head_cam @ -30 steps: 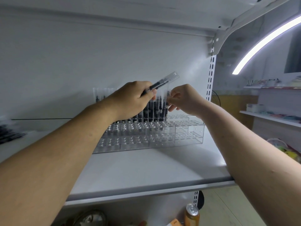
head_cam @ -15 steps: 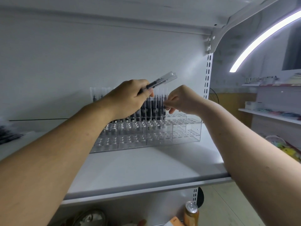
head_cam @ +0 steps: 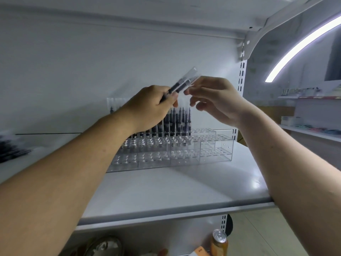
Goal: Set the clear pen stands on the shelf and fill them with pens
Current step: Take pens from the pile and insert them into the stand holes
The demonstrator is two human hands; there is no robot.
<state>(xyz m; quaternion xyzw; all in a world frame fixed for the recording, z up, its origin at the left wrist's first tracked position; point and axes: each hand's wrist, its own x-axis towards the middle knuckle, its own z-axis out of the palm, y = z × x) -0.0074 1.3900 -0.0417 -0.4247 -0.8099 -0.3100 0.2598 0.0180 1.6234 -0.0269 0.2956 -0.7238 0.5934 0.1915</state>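
- Sitting on the shelf (head_cam: 175, 191) already: clear pen stands (head_cam: 184, 154), back row part-filled, front rows look empty.
- Left hand (head_cam: 149, 108) grips spare pens (head_cam: 182, 83), right hand (head_cam: 215, 100) relaxed beside them.

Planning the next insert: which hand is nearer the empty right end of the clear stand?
Right. The right hand hovers above the stand's empty right end; the left hand, gripping pens, is farther left, over the filled section.
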